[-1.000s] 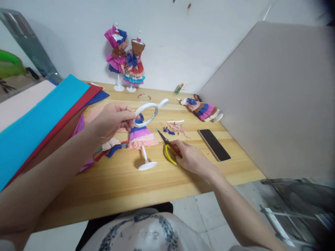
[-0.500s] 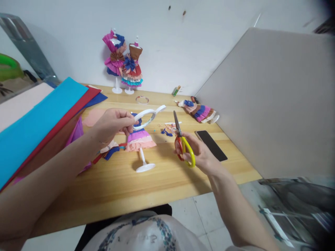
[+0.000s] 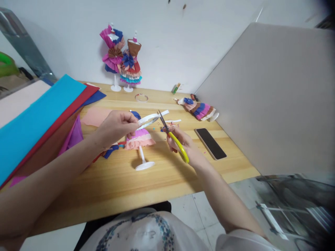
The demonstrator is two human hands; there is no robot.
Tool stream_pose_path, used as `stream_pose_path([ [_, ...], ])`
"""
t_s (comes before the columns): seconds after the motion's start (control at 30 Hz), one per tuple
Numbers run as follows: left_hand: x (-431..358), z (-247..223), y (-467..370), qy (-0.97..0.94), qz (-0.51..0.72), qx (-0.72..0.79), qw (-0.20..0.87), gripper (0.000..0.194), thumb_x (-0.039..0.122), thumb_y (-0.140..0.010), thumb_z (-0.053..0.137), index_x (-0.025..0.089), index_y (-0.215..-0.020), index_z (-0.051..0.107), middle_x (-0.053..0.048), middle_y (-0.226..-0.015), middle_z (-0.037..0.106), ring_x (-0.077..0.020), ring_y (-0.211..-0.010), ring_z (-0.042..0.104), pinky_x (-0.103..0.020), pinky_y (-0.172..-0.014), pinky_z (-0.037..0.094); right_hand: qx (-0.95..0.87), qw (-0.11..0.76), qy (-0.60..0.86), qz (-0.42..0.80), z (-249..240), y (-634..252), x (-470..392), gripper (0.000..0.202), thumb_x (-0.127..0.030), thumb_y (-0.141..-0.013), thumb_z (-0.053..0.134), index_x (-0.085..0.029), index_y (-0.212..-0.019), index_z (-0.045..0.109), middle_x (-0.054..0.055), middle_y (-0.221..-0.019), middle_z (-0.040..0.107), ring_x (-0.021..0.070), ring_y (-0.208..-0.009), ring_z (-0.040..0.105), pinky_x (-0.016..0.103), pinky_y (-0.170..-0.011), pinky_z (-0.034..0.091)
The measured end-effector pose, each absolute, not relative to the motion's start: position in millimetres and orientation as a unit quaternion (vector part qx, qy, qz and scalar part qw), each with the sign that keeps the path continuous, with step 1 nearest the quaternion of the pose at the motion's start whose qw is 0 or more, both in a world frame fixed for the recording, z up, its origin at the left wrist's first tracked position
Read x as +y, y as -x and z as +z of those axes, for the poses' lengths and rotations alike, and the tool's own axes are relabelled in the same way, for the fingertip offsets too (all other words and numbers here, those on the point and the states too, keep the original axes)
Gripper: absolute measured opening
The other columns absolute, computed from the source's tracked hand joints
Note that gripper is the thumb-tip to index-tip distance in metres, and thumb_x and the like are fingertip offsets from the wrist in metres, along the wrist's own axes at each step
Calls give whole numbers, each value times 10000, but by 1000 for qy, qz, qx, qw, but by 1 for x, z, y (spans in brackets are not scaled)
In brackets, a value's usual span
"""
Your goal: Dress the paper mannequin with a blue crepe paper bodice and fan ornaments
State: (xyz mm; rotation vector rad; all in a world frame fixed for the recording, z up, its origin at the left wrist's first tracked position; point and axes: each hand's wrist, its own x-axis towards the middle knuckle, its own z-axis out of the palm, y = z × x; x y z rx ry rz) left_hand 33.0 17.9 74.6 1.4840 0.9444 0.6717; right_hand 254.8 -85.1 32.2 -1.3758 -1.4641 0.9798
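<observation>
My left hand (image 3: pixel 123 123) pinches a roll of white tape (image 3: pixel 148 120), held up above the table with a short end pulled loose to the right. In my right hand (image 3: pixel 180 139) is a pair of scissors (image 3: pixel 179 146) with yellow and red handles. Their blades are slightly apart at the loose tape end. Behind and below the roll stands a small mannequin on a white base (image 3: pixel 144 166), dressed in a tiered paper skirt (image 3: pixel 140 141) of purple, white and peach. Its upper part is mostly hidden by the tape and my left hand.
Coloured paper sheets (image 3: pixel 44 108) lie on the left. Two dressed mannequins (image 3: pixel 114 57) stand against the wall; another (image 3: pixel 200 109) lies at the back right. A phone (image 3: pixel 210 143), a glue stick (image 3: pixel 176 88) and a clear tape ring (image 3: pixel 141 98) rest on the table. A partition (image 3: pixel 261 97) rises at right.
My right hand has moved left and brought the scissors to the tape's loose end, turning them and parting the blades. The left hand still holds the roll, slightly lower and to the right.
</observation>
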Motion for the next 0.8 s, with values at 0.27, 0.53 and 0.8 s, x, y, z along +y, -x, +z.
stream_pose_path([
  [0.27,15,71,-35,-633,276,398,604,110,143,-661,717,152,-598,627,12,-461,599,-94,-435,542,-178,-442,429,-513,456,568,455,23,-253,-87,453,-584,-785,665,-232,-1050,557,-73,-608,440,98,-450,415,238,-428,346],
  [0.53,20,79,-31,-630,308,410,583,149,93,-695,676,144,-559,639,-5,-471,611,-79,-436,537,-169,-462,426,-557,350,703,271,2,-280,-75,307,-454,-826,596,-194,-984,637,-34,-600,507,115,-471,434,250,-458,338],
  [0.8,25,85,-27,-586,321,396,630,164,109,-691,669,141,-532,645,-24,-482,629,-85,-428,547,-178,-463,438,-673,66,722,146,6,-281,-76,190,-247,-822,575,-156,-967,656,88,-769,697,200,-658,596,286,-599,375],
])
